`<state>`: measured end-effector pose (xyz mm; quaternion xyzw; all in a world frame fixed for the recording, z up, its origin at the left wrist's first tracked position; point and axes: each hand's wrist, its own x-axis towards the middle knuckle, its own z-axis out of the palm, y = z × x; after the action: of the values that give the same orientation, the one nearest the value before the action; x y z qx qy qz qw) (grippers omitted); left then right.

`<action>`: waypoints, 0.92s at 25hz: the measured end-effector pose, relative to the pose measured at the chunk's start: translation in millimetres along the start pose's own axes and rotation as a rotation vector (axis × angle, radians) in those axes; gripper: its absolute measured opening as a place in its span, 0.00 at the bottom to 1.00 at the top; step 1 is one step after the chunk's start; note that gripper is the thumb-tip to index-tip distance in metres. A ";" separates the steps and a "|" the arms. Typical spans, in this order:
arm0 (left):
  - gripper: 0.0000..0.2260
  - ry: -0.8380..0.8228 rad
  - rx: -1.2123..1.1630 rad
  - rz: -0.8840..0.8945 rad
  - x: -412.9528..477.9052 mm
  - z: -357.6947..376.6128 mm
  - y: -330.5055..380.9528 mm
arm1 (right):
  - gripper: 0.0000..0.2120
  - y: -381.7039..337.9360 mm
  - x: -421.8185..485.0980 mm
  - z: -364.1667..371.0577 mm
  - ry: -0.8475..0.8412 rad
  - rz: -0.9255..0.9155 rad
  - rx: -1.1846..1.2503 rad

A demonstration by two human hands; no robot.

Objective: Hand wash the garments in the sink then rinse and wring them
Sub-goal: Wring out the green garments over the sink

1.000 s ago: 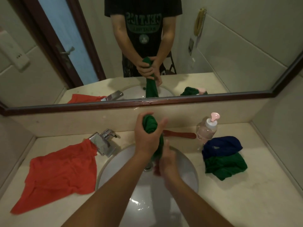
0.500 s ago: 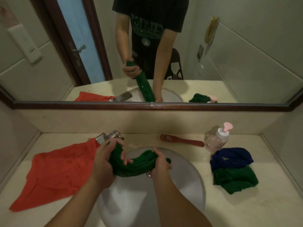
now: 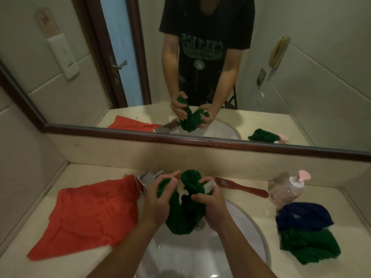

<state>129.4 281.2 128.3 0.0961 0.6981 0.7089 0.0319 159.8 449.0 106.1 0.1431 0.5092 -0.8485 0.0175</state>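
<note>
Where the white sink (image 3: 176, 255) sits at the front edge of the counter (image 3: 301, 267), a bunched green garment (image 3: 182, 215) hangs over its bowl, upper folds clenched inside the curled fingers of the left hand (image 3: 158, 199) and right hand (image 3: 210, 205).

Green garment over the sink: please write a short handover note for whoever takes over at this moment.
Left hand: grips one end of the held green garment, bunched above the sink.
Right hand: grips the other end.
Orange garment: spread on the counter, left of the faucet.
Blue garment and second green garment: bunched together, touching, on the right.
Done: the right pile is possibly wrung already; cannot confirm.
Left: wring the held piece, set it aside, probably wash the orange one.
</note>
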 end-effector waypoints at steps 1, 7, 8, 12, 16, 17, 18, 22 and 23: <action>0.15 -0.023 -0.010 -0.008 3.6 5.2 2.0 | 0.23 -10.6 -6.0 5.9 -0.065 -0.022 -0.051; 0.30 -0.294 -0.011 0.029 7.0 35.7 4.0 | 0.23 -52.4 -22.7 27.7 0.024 -0.095 -0.266; 0.30 -0.315 0.000 0.031 5.1 42.2 2.7 | 0.26 -55.4 -22.8 28.7 0.074 -0.058 -0.217; 0.23 -0.183 -0.001 0.004 4.2 59.7 3.0 | 0.43 -68.7 -21.4 16.3 0.134 0.095 -0.059; 0.16 -0.040 -0.134 -0.181 5.2 74.3 -1.8 | 0.30 -41.5 -38.2 -28.2 -0.032 0.029 -0.369; 0.17 -0.001 -0.203 -0.242 4.9 79.0 -3.8 | 0.35 -30.1 -43.8 -38.6 -0.075 0.047 -0.454; 0.21 0.026 -0.273 -0.299 4.2 83.8 -7.3 | 0.41 -18.8 -48.3 -46.9 -0.106 0.072 -0.495; 0.18 0.007 -0.344 -0.492 -0.5 96.4 -29.7 | 0.60 -2.3 -57.6 -59.9 -0.114 0.156 -0.744; 0.18 -0.001 -0.327 -0.557 -3.9 98.1 -37.2 | 0.61 -2.2 -60.0 -62.1 -0.117 0.205 -0.833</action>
<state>147.7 377.9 91.5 -0.1048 0.5743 0.7756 0.2401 230.9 497.1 96.3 0.1252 0.7893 -0.5713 0.1868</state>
